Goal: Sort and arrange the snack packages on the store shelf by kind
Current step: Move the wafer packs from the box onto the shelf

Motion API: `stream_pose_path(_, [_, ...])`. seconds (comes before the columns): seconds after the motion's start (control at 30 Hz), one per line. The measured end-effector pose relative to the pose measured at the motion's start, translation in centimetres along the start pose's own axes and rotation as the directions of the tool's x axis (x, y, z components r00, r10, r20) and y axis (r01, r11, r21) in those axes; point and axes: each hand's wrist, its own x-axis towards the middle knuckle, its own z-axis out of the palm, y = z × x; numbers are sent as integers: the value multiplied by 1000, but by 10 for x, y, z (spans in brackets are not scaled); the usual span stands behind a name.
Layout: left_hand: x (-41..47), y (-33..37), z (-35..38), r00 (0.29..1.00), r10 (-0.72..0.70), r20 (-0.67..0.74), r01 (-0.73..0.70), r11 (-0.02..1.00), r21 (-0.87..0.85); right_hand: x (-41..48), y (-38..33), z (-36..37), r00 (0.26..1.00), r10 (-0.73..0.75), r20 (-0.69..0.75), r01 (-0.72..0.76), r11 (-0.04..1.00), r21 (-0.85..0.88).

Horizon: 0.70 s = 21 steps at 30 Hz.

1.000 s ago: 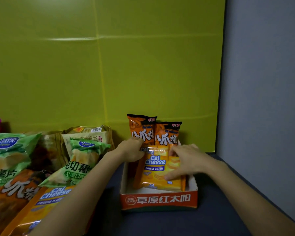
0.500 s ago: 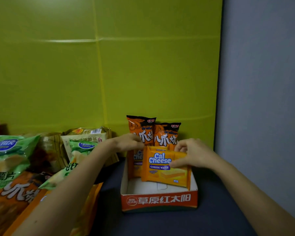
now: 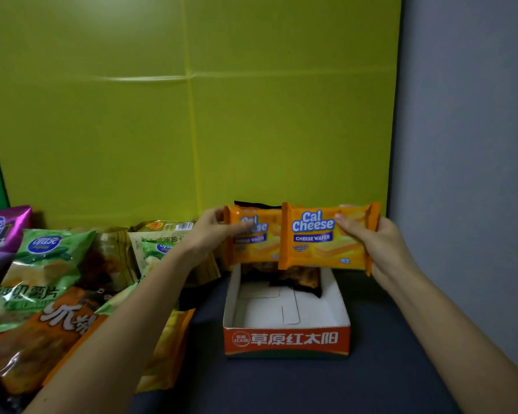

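Two orange Cal Cheese wafer packs hang side by side above the back of an open cardboard tray (image 3: 286,339) with an orange front. My left hand (image 3: 213,231) grips the left pack (image 3: 256,249) by its left edge. My right hand (image 3: 374,240) grips the right pack (image 3: 317,243) by its right edge; this pack overlaps the left one. Behind and below them, dark orange snack bags (image 3: 296,279) stand in the tray's back, mostly hidden.
A heap of snack bags lies at the left: green chip bags (image 3: 39,264), a purple bag (image 3: 3,228), an orange-brown bag (image 3: 51,333), another Cal Cheese pack (image 3: 168,348) under my left forearm. A yellow-green panel forms the back wall, a grey wall the right side.
Both Cal Cheese packs have been lifted out of the tray and raised, one in each hand. The view has shifted slightly.
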Motion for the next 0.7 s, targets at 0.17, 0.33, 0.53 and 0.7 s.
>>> stream_pose_path(0.17, [-20,19,-30,947,30,-320,-51,997,-60,1,-2,24,998,55,4,-55,998,8])
stream_pose_path(0.33, [-73,27,-74,857,51,-512,-97,993,-63,0,6,67,988,108,113,-114,993,42])
stream_pose_path(0.53, [-156,34,-143,755,-35,-655,-18,997,-74,-14,22,139,953,163,257,-191,978,88])
stream_pose_path(0.7, [-229,40,-202,630,-114,-768,47,993,-109,-34,34,211,922,220,319,-259,962,86])
